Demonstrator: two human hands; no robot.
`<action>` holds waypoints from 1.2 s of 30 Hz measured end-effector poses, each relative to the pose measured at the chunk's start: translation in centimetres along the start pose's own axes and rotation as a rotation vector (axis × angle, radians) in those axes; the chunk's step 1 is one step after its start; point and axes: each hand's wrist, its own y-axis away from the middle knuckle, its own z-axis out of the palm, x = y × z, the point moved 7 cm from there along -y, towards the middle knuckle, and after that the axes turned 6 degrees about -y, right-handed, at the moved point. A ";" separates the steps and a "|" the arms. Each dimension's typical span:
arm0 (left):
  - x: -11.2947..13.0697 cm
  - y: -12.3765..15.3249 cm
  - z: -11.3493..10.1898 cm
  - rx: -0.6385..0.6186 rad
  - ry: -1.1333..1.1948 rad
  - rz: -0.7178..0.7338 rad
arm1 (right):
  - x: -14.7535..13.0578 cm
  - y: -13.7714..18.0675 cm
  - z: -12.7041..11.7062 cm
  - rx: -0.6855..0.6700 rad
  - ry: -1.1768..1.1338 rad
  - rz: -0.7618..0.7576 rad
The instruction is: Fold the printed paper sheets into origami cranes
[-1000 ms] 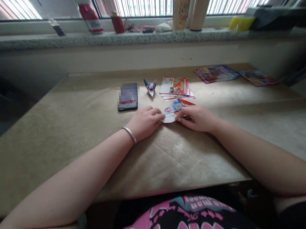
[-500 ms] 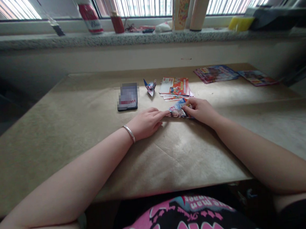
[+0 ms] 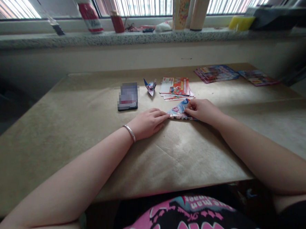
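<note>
A small folded piece of printed paper [image 3: 178, 111], blue, white and red, lies flat on the brown paper-covered table [image 3: 66, 133]. My left hand [image 3: 147, 123], with a silver bracelet at the wrist, presses the paper's left tip with its fingers stretched together. My right hand [image 3: 203, 111] has its fingers curled and pinches the paper's right part against the table. A finished folded paper figure [image 3: 150, 87] stands just beyond the hands.
A dark phone [image 3: 127, 97] lies to the left of the figure. A stack of printed leaflets [image 3: 174, 87] sits behind the hands, more leaflets [image 3: 216, 73] at the far right. Cans, bottles and a yellow sponge line the windowsill [image 3: 60, 40].
The paper was folded over from a wider sheet into a flatter, narrower shape. My right hand moved up and slightly away, then back onto the fold; my left fingers stretched out to the tip.
</note>
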 end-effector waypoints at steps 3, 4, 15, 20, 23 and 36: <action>0.0 0.0 0.2 -0.033 -0.012 -0.021 | 0.1 0.0 0.2 -0.030 0.032 0.015; 0.0 0.0 0.2 -0.043 -0.019 -0.038 | 0.0 0.0 0.1 -0.024 0.064 0.007; 0.1 -0.2 0.5 -0.113 -0.017 -0.109 | -7.5 2.4 1.4 0.042 0.393 -0.464; 0.1 -0.1 0.3 -0.073 -0.015 -0.081 | -6.0 1.3 2.2 -0.005 0.307 -0.310; 0.3 -0.1 -0.1 -0.028 -0.007 -0.047 | -5.0 0.8 2.3 -0.049 0.215 -0.239; 0.6 -0.3 -0.5 -0.001 -0.087 -0.007 | -2.4 -0.2 2.2 -0.059 0.161 0.049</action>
